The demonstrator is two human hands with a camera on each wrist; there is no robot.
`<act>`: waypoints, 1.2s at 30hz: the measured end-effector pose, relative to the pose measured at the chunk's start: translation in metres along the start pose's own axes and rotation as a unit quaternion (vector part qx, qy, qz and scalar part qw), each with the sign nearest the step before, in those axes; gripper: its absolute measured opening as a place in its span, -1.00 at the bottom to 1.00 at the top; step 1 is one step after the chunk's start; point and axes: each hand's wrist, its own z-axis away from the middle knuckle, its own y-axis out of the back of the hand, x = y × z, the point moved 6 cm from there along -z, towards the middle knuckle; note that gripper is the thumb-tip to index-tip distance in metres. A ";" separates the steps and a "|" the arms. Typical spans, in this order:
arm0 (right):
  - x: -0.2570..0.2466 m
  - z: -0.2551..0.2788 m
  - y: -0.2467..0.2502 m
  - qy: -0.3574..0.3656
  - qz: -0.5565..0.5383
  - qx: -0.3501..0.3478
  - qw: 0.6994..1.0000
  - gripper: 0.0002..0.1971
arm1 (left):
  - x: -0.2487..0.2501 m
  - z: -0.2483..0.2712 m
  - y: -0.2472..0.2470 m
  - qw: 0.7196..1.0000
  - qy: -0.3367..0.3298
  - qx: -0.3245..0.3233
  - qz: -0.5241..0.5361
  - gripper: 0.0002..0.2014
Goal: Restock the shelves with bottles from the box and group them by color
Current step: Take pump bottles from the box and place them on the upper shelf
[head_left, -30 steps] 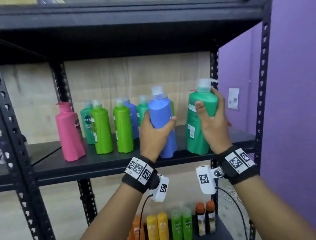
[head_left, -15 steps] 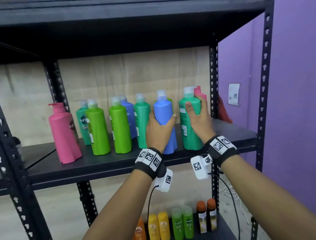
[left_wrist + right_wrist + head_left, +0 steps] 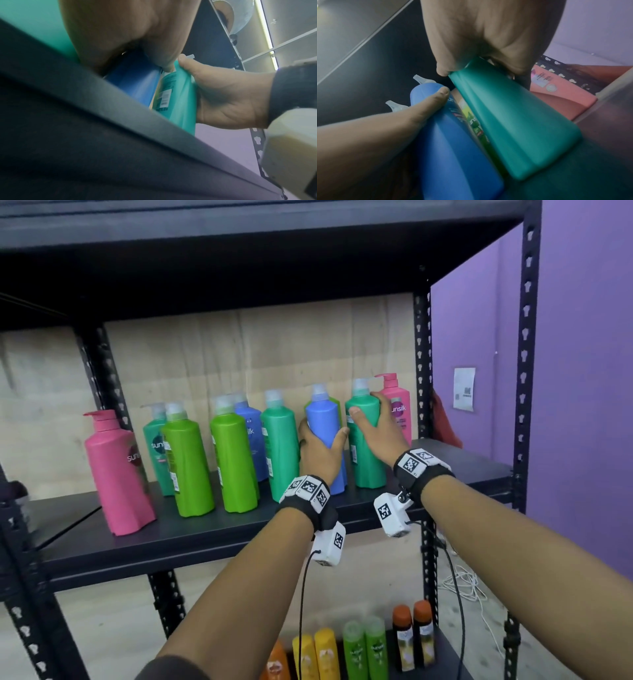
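Note:
On the black middle shelf [image 3: 205, 539] my left hand [image 3: 320, 445] grips a blue bottle [image 3: 323, 419], which stands upright just right of a teal green bottle [image 3: 279, 446]. My right hand [image 3: 375, 428] grips another teal green bottle [image 3: 364, 457] standing beside the blue one. The wrist views show the blue bottle [image 3: 453, 142] and the teal bottle [image 3: 513, 128] side by side on the shelf, fingers curled round each. A lime green bottle [image 3: 475, 121] shows between and behind them. A pink pump bottle [image 3: 397, 405] stands behind my right hand.
Further left on the shelf stand two lime green bottles [image 3: 186, 463], a teal one, a blue one [image 3: 251, 433] at the back and a pink pump bottle [image 3: 116, 470]. The lower shelf holds small yellow, green and orange bottles [image 3: 363, 648]. A purple wall [image 3: 582, 371] is at the right.
Both hands have carried their bottles further back onto the shelf and set them down. The blue and teal bottles now stand close together near the pink one at the back right.

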 end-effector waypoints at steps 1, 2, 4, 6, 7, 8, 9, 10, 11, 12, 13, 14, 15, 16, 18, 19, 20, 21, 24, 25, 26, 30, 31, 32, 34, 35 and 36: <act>0.001 -0.002 0.000 -0.001 0.005 -0.001 1.000 -0.40 | 0.000 -0.001 -0.001 1.000 0.005 -0.007 -0.001 -0.18; 0.002 -0.004 0.001 -0.002 0.011 -0.005 1.000 -0.38 | 0.000 -0.002 -0.001 1.000 0.009 -0.014 -0.001 -0.19; 0.004 -0.007 0.002 -0.010 0.021 -0.020 1.000 -0.32 | 0.001 -0.003 -0.001 1.000 0.012 -0.025 -0.003 -0.19; 0.005 -0.007 0.004 -0.022 0.038 -0.032 0.999 -0.24 | 0.002 0.000 -0.001 0.999 0.018 -0.034 -0.005 -0.20; 0.006 -0.005 0.006 -0.026 0.049 -0.037 0.998 -0.19 | 0.001 0.001 0.000 0.999 0.019 -0.042 -0.011 -0.20; 0.007 -0.003 0.006 -0.025 0.059 -0.044 0.997 -0.16 | 0.000 0.004 0.000 0.998 0.018 -0.053 -0.021 -0.20; 0.007 -0.001 0.007 -0.021 0.068 -0.051 0.996 -0.12 | -0.001 0.006 0.001 0.997 0.014 -0.066 -0.035 -0.19; 0.009 0.002 0.008 -0.016 0.078 -0.059 0.995 -0.10 | -0.003 0.008 0.002 0.996 0.007 -0.080 -0.048 -0.17; 0.011 0.006 0.009 -0.012 0.087 -0.066 0.994 -0.07 | -0.004 0.011 0.003 0.994 -0.003 -0.088 -0.059 -0.15; 0.013 0.010 0.009 -0.009 0.094 -0.073 0.993 -0.05 | -0.004 0.013 0.005 0.993 -0.014 -0.091 -0.069 -0.14; 0.016 0.015 0.009 -0.005 0.095 -0.077 0.992 -0.04 | -0.004 0.015 0.006 0.993 -0.023 -0.090 -0.079 -0.13; 0.018 0.019 0.009 0.002 0.089 -0.077 0.993 -0.04 | -0.004 0.018 0.008 0.992 -0.031 -0.085 -0.091 -0.12; 0.019 0.024 0.009 0.013 0.083 -0.070 0.994 -0.04 | -0.003 0.021 0.008 0.991 -0.038 -0.082 -0.103 -0.11; 0.020 0.028 0.010 0.025 0.079 -0.058 0.995 -0.04 | -0.002 0.023 0.008 0.989 -0.043 -0.085 -0.114 -0.09; 0.021 0.036 0.011 0.046 0.073 -0.031 0.996 -0.04 | -0.003 0.027 0.007 0.984 -0.043 -0.102 -0.136 -0.03; 0.023 0.039 0.011 0.053 0.067 -0.021 0.996 -0.04 | -0.004 0.028 0.006 0.982 -0.041 -0.112 -0.145 0.00; 0.024 0.042 0.011 0.057 0.062 -0.012 0.996 -0.05 | -0.005 0.028 0.006 0.981 -0.039 -0.118 -0.149 0.02; 0.026 0.045 0.010 0.060 0.060 -0.004 0.996 -0.06 | -0.005 0.029 0.006 0.980 -0.039 -0.121 -0.150 0.03; 0.029 0.049 0.009 0.066 0.073 0.007 0.995 -0.09 | -0.006 0.029 0.005 0.980 -0.038 -0.119 -0.154 0.01; 0.029 0.049 0.009 0.065 0.078 0.006 0.995 -0.10 | -0.007 0.028 0.004 0.980 -0.038 -0.118 -0.155 0.01; 0.029 0.048 0.008 0.061 0.083 0.006 0.995 -0.10 | -0.007 0.028 0.003 0.980 -0.037 -0.118 -0.155 0.01; 0.030 0.044 0.006 0.028 0.098 0.002 0.995 -0.11 | -0.011 0.024 0.001 0.981 -0.024 -0.120 -0.153 0.04; 0.029 0.043 0.005 0.020 0.100 0.002 0.995 -0.12 | -0.011 0.023 0.001 0.981 -0.019 -0.119 -0.155 0.04; 0.029 0.042 0.005 0.014 0.100 0.002 0.995 -0.12 | -0.011 0.022 0.001 0.980 -0.014 -0.119 -0.158 0.04; 0.027 0.041 0.004 0.004 0.100 0.003 0.995 -0.13 | -0.011 0.021 0.001 0.979 -0.002 -0.121 -0.166 0.04; 0.026 0.040 0.003 -0.002 0.099 0.002 0.995 -0.13 | -0.010 0.021 0.001 0.978 0.002 -0.121 -0.171 0.04; 0.024 0.040 0.004 -0.006 0.094 0.001 0.996 -0.14 | -0.010 0.021 0.000 0.977 0.005 -0.122 -0.177 0.03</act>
